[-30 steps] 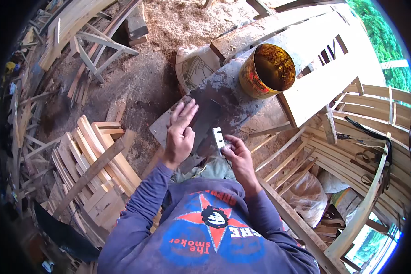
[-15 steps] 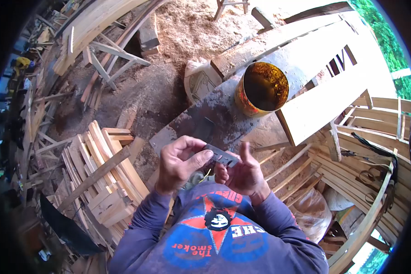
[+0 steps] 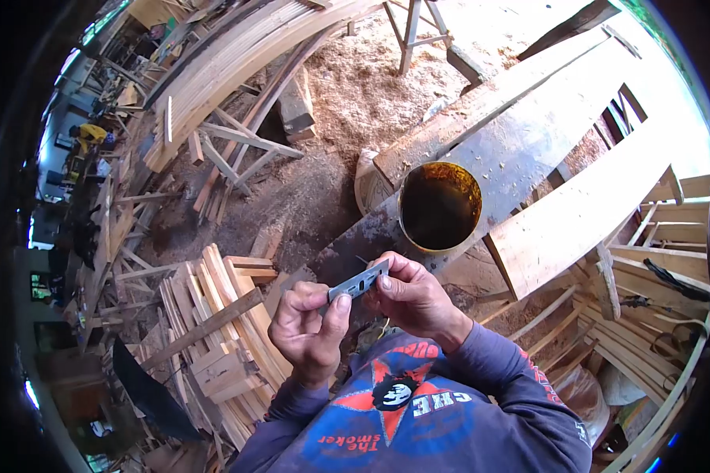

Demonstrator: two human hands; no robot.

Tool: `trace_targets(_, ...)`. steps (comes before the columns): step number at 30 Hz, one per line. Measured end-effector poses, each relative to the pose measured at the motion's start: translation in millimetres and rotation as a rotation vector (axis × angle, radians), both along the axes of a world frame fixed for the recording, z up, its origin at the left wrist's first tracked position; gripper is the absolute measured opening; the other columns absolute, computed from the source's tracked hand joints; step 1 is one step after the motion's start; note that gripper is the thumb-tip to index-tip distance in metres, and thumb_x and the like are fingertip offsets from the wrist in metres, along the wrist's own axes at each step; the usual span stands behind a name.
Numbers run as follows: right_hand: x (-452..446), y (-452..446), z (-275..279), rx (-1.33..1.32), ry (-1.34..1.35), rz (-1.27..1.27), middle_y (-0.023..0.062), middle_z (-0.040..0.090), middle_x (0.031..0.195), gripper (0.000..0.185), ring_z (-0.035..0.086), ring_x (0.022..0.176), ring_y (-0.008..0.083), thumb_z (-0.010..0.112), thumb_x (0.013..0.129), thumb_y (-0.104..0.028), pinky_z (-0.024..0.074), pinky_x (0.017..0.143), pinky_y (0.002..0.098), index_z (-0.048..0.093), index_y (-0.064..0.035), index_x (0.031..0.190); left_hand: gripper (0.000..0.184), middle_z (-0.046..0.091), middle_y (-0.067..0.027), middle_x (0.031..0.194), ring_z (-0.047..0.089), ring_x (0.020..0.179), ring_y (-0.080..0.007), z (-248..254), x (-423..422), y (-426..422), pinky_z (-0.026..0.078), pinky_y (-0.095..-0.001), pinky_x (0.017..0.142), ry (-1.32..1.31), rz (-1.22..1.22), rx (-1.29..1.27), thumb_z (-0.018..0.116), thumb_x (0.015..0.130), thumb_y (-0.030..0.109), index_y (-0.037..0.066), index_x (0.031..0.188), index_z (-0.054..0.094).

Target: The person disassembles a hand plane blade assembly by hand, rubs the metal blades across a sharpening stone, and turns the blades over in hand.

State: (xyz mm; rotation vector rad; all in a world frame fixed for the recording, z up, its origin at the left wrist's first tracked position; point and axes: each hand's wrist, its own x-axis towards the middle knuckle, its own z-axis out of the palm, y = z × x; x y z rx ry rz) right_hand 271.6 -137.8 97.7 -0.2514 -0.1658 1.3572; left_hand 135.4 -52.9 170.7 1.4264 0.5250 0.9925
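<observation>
A small flat grey metal plate (image 3: 358,281) with cut-out slots is held up in front of my chest, tilted with its right end higher. My left hand (image 3: 312,327) pinches its left end between thumb and curled fingers. At the other end, my right hand (image 3: 418,298) grips it between thumb and fingertips. Beyond my hands, a round open tin (image 3: 440,243) with a yellowish, stained inner wall and dark contents stands on a worn plank (image 3: 528,106).
Thick boards (image 3: 584,201) lie to the right of the tin. Stacked timber (image 3: 221,319) is at my left, with a wooden trestle (image 3: 248,142) farther off. Sawdust (image 3: 371,87) covers the ground ahead. A person in yellow (image 3: 92,134) is far left.
My right thumb has come down from its raised position onto the plate. The plate has turned so its right end now points up. The view has shifted too.
</observation>
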Motion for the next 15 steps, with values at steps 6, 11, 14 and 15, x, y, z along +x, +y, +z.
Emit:
trace_targets(6, 30.4, -10.6, 14.7, 0.034, -0.025, -0.022, 0.0036, 0.064, 0.098, 0.012, 0.059, 0.086, 0.0147, 0.07, 0.1, -0.011, 0.0479, 0.079, 0.0316, 0.064, -0.0072, 0.11, 0.022, 0.062, -0.0081, 0.097, 0.06, 0.09, -0.0107, 3.9, 23.6, -17.2, 0.051, -0.0246, 0.081, -0.039, 0.051, -0.053, 0.071, 0.089, -0.011, 0.002, 0.099, 0.057)
trace_targets(11, 44.8, -16.0, 15.0, 0.079, -0.068, -0.061, 0.003, 0.064, 0.095, 0.013, 0.059, 0.083, 0.0136, 0.071, 0.099, -0.009, 0.0476, 0.077, 0.0302, 0.065, -0.0051, 0.11, 0.022, 0.067, -0.0124, 0.101, 0.064, 0.094, -0.0138, 2.3, 31.9, -26.1, 0.054, -0.0269, 0.081, -0.07, 0.049, -0.03, 0.071, 0.088, -0.013, 0.002, 0.099, 0.059)
trace_targets(14, 49.3, -18.9, 13.9, 0.09, -0.071, -0.063, 0.0028, 0.064, 0.094, 0.014, 0.058, 0.082, 0.0133, 0.071, 0.099, -0.009, 0.0469, 0.076, 0.0296, 0.067, -0.0046, 0.111, 0.025, 0.068, -0.0149, 0.101, 0.066, 0.094, -0.0184, 0.1, 35.9, -29.4, 0.055, -0.029, 0.083, -0.074, 0.042, 0.072, 0.072, 0.086, -0.015, 0.002, 0.1, 0.06)
trace_targets(15, 50.6, -19.6, 12.8, 0.091, -0.063, -0.053, 0.0027, 0.064, 0.094, 0.015, 0.058, 0.082, 0.0135, 0.072, 0.098, -0.009, 0.0472, 0.077, 0.0296, 0.067, -0.0045, 0.112, 0.025, 0.068, -0.0149, 0.101, 0.066, 0.094, -0.0184, 0.3, 37.6, -31.1, 0.055, -0.029, 0.083, -0.074, 0.043, 0.073, 0.072, 0.086, -0.015, 0.002, 0.1, 0.06)
